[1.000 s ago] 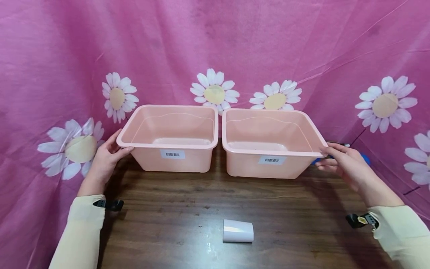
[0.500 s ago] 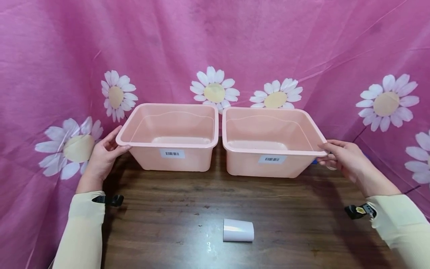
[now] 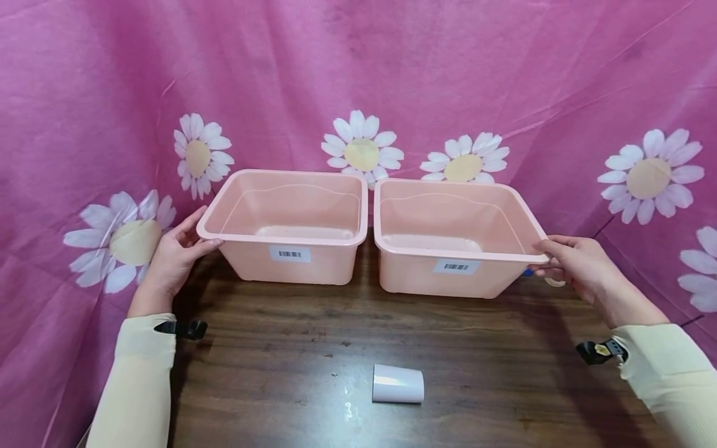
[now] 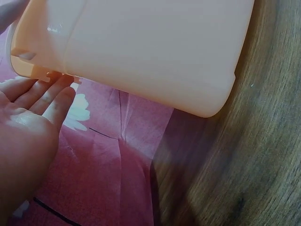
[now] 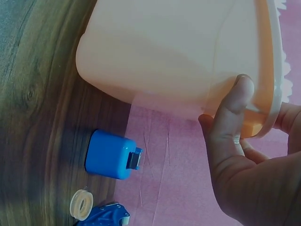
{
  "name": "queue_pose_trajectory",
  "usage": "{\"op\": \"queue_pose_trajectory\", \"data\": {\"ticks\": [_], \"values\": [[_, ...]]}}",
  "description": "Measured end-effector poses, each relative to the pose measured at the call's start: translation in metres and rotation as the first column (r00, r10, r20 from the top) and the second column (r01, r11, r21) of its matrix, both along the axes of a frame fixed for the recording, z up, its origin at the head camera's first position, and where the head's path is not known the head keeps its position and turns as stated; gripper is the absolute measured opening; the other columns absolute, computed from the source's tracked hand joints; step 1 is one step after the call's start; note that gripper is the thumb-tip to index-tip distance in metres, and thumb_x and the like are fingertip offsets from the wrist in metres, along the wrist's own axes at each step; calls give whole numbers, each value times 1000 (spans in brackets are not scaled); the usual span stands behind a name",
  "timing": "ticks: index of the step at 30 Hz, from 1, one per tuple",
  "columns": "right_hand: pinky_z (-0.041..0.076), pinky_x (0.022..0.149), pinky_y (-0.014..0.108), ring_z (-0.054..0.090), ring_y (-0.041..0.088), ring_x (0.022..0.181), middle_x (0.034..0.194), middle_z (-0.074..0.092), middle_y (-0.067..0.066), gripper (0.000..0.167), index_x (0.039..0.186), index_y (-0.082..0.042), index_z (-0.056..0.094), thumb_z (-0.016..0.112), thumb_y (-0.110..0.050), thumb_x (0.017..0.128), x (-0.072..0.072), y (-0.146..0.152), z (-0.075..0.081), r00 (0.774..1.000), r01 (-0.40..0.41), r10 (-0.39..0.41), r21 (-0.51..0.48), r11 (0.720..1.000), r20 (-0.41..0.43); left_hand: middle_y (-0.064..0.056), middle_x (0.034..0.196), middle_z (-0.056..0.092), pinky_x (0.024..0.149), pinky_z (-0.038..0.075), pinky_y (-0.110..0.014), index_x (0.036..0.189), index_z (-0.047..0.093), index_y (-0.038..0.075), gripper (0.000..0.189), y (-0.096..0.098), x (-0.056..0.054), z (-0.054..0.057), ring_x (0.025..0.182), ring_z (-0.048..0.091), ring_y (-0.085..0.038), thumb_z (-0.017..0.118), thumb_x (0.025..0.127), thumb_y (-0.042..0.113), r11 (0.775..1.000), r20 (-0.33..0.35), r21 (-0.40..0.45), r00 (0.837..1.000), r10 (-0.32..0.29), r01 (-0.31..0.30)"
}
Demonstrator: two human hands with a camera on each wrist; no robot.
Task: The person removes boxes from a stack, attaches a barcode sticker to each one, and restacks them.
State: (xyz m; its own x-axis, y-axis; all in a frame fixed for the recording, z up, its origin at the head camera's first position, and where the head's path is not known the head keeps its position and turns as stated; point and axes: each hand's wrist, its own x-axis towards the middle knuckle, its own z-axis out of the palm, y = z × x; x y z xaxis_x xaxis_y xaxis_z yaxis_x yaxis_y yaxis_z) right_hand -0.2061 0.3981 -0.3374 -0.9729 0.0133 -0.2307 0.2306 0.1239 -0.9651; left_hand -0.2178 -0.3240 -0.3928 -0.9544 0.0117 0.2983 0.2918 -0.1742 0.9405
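Note:
Two pale pink plastic bins stand side by side toward the back of the table, each with a barcode label on its front. My left hand [image 3: 170, 261] grips the outer front corner of the left bin [image 3: 290, 264], thumb on the rim and fingers under it. At the outer front corner of the right bin [image 3: 442, 280], my right hand [image 3: 585, 274] pinches the rim; the right wrist view shows fingers curled beneath the lip. Both bins are upright with a narrow gap between them, and their visible insides hold nothing.
A glossy white cylinder [image 3: 398, 384] lies on the wooden table [image 3: 280, 367] in front. Right of the right bin are a blue box-like container [image 5: 110, 154], a small tape roll [image 5: 81, 205] and a blue tape dispenser [image 5: 106, 215]. A pink daisy-print cloth [image 3: 280, 74] surrounds the back and sides.
My right hand and forearm have shifted slightly, so the blue things behind that hand show less. Both hands stay on the rims, and the bins stay in place against the cloth.

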Motion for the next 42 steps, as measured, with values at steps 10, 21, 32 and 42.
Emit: {"op": "queue_pose_trajectory", "data": {"ticks": [10,21,32,42], "values": [[61,56,20,79,7,66,79,81,-7,38,147,-3,61,66,-16,112,-4,0,-2,1000,-6,10,138,990,-29,16,144,73,101,59,-12,171,29,-10,83,-2,0,-1,127,70,-1,70,99,-17,1000,-8,-1,1000,-7,7],[65,59,22,76,7,62,88,79,-21,72,169,18,23,60,-7,113,-2,-4,-7,975,-4,62,260,966,-214,13,154,67,103,57,-9,172,26,-10,85,-5,1,-3,128,68,2,72,101,-12,999,14,-52,1000,12,-11],[62,54,22,77,6,59,73,79,-15,68,168,16,28,56,-8,111,5,-9,-5,979,56,-2,266,962,-202,16,149,69,102,58,-10,172,28,-9,85,-4,0,-1,128,69,1,73,100,-13,999,16,-40,1000,10,-9],[65,56,24,78,10,59,82,83,-11,63,167,8,41,61,-1,108,12,-13,15,970,79,-64,57,995,-236,-6,176,48,103,56,-8,173,26,-8,86,-5,-1,1,127,67,5,73,101,-11,997,40,-75,999,24,-21]]}}
